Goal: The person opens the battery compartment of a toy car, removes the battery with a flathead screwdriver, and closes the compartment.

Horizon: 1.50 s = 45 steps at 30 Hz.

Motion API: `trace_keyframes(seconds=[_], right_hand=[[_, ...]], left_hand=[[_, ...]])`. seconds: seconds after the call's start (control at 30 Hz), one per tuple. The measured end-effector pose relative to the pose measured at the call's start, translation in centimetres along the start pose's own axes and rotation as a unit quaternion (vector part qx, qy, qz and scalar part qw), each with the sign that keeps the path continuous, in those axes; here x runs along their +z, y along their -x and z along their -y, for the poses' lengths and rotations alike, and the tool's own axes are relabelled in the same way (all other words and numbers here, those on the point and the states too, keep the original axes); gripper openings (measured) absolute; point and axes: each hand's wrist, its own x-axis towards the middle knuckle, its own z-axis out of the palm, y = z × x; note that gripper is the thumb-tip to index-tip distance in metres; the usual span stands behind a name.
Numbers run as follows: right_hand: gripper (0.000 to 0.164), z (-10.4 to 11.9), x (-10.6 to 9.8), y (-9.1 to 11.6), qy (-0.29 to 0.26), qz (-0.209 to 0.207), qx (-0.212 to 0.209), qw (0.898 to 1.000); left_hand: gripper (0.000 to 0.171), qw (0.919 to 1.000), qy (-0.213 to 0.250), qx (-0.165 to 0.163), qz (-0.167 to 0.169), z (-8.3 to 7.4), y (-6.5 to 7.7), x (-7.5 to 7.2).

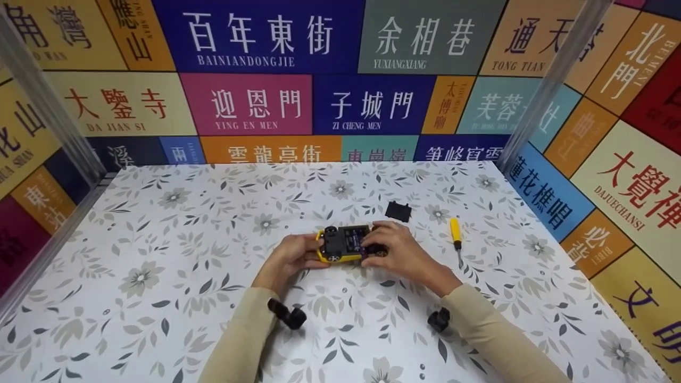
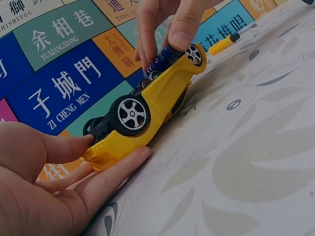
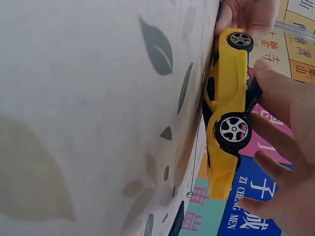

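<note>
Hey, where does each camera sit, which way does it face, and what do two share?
Head: worn on the head, facing forward and down at the table and toy car; left hand, right hand and sleeves show.
Left wrist: worn there, looking along the left hand at the toy car, wall behind; that hand and the right fingers show.
Right wrist: worn there, looking at the toy car, picture tipped sideways; the right hand and part of the left hand show.
Shared: head and left wrist both show the screwdriver.

A screwdriver (image 1: pixel 456 242) lies right of the toy car (image 1: pixel 334 243).
</note>
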Motion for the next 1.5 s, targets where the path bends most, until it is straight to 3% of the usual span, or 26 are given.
trace_keyframes(seconds=[0.17,0.43,0.67,0.83,0.97,1.23,1.5], right_hand=[[0.03,0.2,0.6,0.1,0.007,-0.014,0.013,1.0],[0.022,0.5,0.7,0.0,-0.058,-0.072,0.051,0.994],[0.02,0.2,-1.1,-0.1,-0.087,-0.12,0.049,0.988],[0.025,-0.5,-2.8,-0.1,-0.101,-0.125,0.108,0.981],[0.031,-1.5,-4.2,0.1,-0.118,-0.117,0.167,0.972],[0.043,-4.0,-6.4,0.4,-0.174,-0.107,0.235,0.95],[0.045,-6.5,-7.7,-0.1,-0.213,-0.075,0.314,0.922]], left_hand=[[0.041,1.0,-0.006,-0.002,-0.006,0.2,-0.2,-0.1],[0.043,1.0,-0.006,-0.003,0.001,0.1,-0.1,0.0],[0.041,0.9998,0.012,0.004,0.012,0.2,-0.3,-0.3],[0.04,0.9998,0.018,0.005,0.011,0.3,-0.5,-0.4],[0.041,0.9998,0.016,0.002,0.01,0.3,-0.5,-0.4],[0.045,0.9999,0.009,-0.009,0.004,0.3,-0.2,-0.3],[0.049,0.9998,0.013,-0.012,0.005,0.1,-0.2,-0.4]])
